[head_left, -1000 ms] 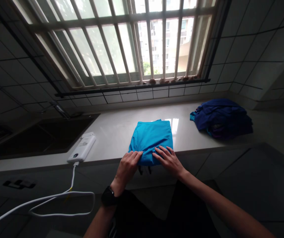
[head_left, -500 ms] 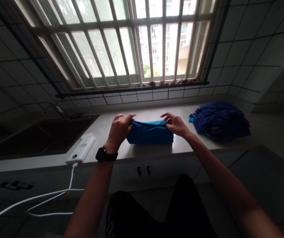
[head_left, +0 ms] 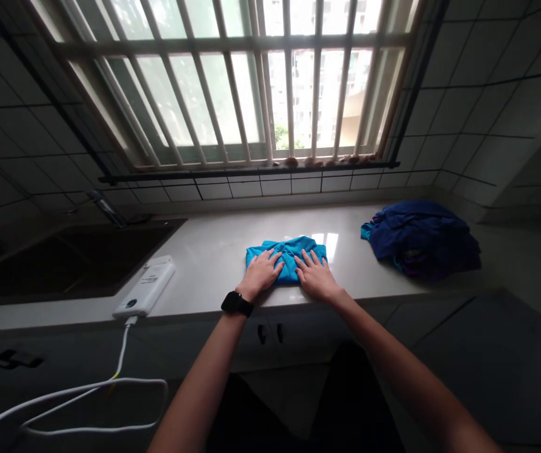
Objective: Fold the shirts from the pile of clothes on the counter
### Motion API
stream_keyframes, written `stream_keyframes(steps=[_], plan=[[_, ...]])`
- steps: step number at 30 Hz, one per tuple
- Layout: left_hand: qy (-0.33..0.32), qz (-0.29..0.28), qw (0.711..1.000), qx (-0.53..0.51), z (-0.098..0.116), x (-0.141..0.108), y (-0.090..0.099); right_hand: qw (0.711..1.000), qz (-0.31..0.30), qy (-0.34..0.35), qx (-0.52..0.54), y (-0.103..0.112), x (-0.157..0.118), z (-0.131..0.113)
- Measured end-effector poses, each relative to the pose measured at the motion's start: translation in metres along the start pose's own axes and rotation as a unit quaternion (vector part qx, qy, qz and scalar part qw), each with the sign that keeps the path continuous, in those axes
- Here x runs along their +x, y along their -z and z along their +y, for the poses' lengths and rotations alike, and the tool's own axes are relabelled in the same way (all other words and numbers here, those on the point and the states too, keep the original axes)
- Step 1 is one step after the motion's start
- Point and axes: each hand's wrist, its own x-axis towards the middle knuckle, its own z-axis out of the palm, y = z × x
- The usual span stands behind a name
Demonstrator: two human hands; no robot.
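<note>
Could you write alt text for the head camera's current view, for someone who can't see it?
Two bare hands, left and right, press flat on a folded bright blue cloth on a pale counter. A dark blue heap of fabric lies to the right, a white power bank and sink to the left.

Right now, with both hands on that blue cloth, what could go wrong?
The white device lies near the front edge of the counter, its cable hanging over; a snag might drag it off. The blue cloth looks wrinkled on top, so pressure from the left hand and right hand could set creases.
</note>
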Motion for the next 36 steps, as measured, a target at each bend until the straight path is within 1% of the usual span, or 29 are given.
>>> stream_keyframes(steps=[3, 6, 8, 11, 14, 17, 19, 20, 22, 23, 25, 26, 27, 29, 30, 32, 34, 36], plan=[[0.014, -0.029, 0.999, -0.011, 0.001, 0.0, 0.009, 1.0, -0.006, 0.005, -0.012, -0.003, 0.001, 0.004], [0.052, -0.048, 0.997, -0.01, 0.009, -0.007, 0.017, 1.0, -0.011, 0.019, -0.011, 0.003, 0.01, 0.012], [0.072, -0.043, 0.996, 0.009, 0.019, -0.016, 0.019, 0.999, -0.017, 0.031, -0.011, 0.009, 0.021, 0.018], [0.093, -0.022, 0.994, 0.054, 0.04, -0.032, 0.018, 0.999, -0.022, 0.047, -0.015, 0.021, 0.041, 0.024], [0.163, -0.011, 0.983, 0.08, 0.06, -0.047, 0.015, 0.998, 0.004, 0.069, -0.003, 0.028, 0.051, 0.022], [0.242, -0.007, 0.967, 0.079, 0.072, -0.057, 0.012, 0.992, 0.053, 0.102, 0.05, 0.027, 0.042, 0.012], [0.268, -0.003, 0.961, 0.074, 0.073, -0.061, 0.013, 0.985, 0.065, 0.131, 0.092, 0.023, 0.029, 0.004], [0.271, 0.0, 0.96, 0.072, 0.072, -0.062, 0.014, 0.981, 0.063, 0.148, 0.107, 0.021, 0.022, 0.0], [0.25, 0.004, 0.966, 0.065, 0.065, -0.065, 0.02, 0.976, 0.047, 0.175, 0.119, 0.015, 0.009, -0.007], [0.225, 0.003, 0.972, 0.063, 0.059, -0.067, 0.023, 0.975, 0.036, 0.184, 0.117, 0.012, 0.004, -0.009], [0.173, 0.003, 0.983, 0.059, 0.042, -0.072, 0.03, 0.975, 0.016, 0.194, 0.111, 0.008, -0.003, -0.01], [0.159, 0.007, 0.986, 0.055, 0.031, -0.074, 0.032, 0.974, 0.01, 0.195, 0.11, 0.007, -0.006, -0.01], [0.159, 0.013, 0.986, 0.048, 0.019, -0.076, 0.034, 0.974, 0.007, 0.196, 0.112, 0.007, -0.007, -0.009], [0.198, 0.032, 0.98, 0.022, -0.007, -0.079, 0.035, 0.974, 0.011, 0.186, 0.127, 0.008, -0.005, -0.006], [0.219, 0.037, 0.975, 0.003, -0.02, -0.079, 0.035, 0.975, 0.016, 0.172, 0.137, 0.01, -0.002, -0.004], [0.24, 0.034, 0.969, -0.052, -0.039, -0.077, 0.036, 0.979, 0.039, 0.125, 0.154, 0.014, 0.008, -0.004], [0.241, 0.022, 0.963, -0.116, -0.051, -0.073, 0.039, 0.983, 0.07, 0.072, 0.153, 0.019, 0.023, -0.006], [0.241, 0.019, 0.956, -0.168, -0.055, -0.07, 0.044, 0.987, 0.085, 0.03, 0.135, 0.024, 0.039, -0.01]])
